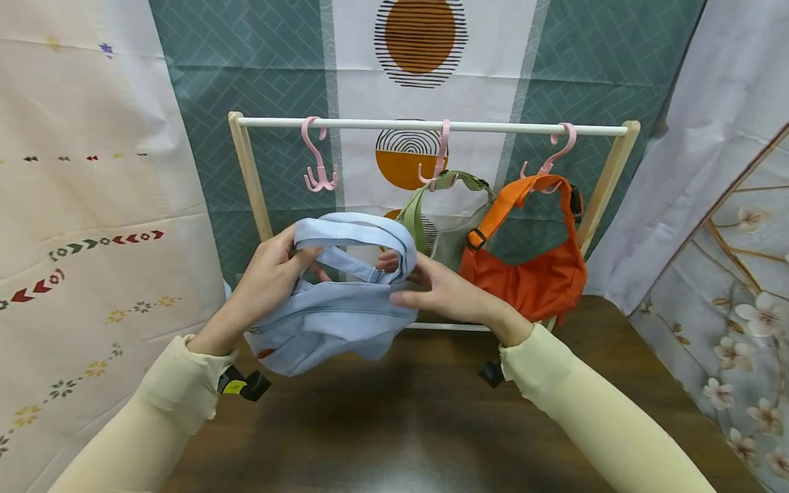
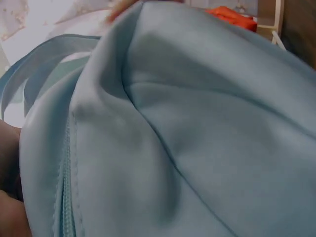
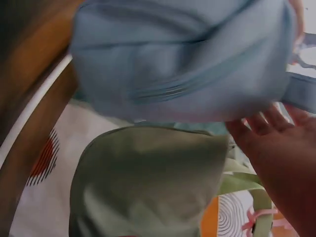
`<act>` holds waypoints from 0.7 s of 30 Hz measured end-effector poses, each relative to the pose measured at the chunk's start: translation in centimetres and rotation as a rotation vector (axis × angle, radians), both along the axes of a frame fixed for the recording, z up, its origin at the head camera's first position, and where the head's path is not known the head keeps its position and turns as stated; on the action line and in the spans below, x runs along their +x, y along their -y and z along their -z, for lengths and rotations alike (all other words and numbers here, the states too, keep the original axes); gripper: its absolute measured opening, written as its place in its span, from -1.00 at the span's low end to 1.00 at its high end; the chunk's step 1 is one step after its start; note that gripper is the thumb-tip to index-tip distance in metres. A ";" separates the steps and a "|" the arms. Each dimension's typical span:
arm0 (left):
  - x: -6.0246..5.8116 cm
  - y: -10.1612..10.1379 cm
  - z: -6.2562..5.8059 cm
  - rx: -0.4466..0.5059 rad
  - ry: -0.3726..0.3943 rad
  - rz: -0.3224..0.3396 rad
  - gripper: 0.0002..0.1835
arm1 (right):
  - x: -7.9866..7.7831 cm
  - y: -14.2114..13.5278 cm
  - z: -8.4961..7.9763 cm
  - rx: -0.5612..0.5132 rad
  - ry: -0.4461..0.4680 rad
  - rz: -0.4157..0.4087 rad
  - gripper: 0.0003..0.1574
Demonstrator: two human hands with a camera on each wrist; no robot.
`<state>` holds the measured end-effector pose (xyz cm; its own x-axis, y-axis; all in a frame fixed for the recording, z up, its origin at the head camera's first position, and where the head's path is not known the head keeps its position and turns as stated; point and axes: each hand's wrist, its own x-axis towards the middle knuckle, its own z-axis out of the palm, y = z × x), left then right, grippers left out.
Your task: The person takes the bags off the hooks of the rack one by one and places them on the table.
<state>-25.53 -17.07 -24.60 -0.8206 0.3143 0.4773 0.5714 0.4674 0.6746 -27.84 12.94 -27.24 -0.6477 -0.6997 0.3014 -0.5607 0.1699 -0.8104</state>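
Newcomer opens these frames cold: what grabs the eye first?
Probably the bright orange bag, hanging from a pink hook near the right end of the white rail. Next, the light blue bag, front and centre between the left hand and right hand. Then the big brown-orange circle printed on the backdrop, top middle.

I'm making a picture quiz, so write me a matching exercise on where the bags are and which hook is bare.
1. Blue bag
2. Green bag
3. Orange bag
4. Leftmost pink hook

A. On the right pink hook
B. Bears no bag
C. Held in the left hand
D. On the middle pink hook

Pairs: 1-C, 2-D, 3-A, 4-B
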 end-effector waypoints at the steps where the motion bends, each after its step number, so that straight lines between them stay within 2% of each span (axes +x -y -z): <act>1: 0.0 0.0 -0.1 0.003 0.000 0.008 -0.69 | 0.0 0.0 0.4 0.029 -0.013 -0.004 -0.11; 4: 0.2 -0.2 -0.4 0.011 0.015 0.021 -0.69 | 0.2 0.1 1.4 0.089 -0.042 0.017 0.15; 7: 0.2 -0.5 -0.3 0.012 0.035 0.022 -0.70 | 0.2 0.3 2.2 0.110 -0.054 0.048 0.21; 11: 0.0 -0.6 0.2 0.016 0.061 0.033 -0.68 | 0.0 0.3 2.9 0.081 -0.051 0.054 -0.01; 16: -0.5 -0.6 0.6 0.064 0.129 0.065 -0.63 | -0.1 0.3 3.0 -0.030 -0.032 0.138 -0.45; 21: -0.7 -0.6 1.0 0.103 0.207 0.039 -0.63 | 0.0 0.2 2.9 -0.094 0.002 0.224 -0.64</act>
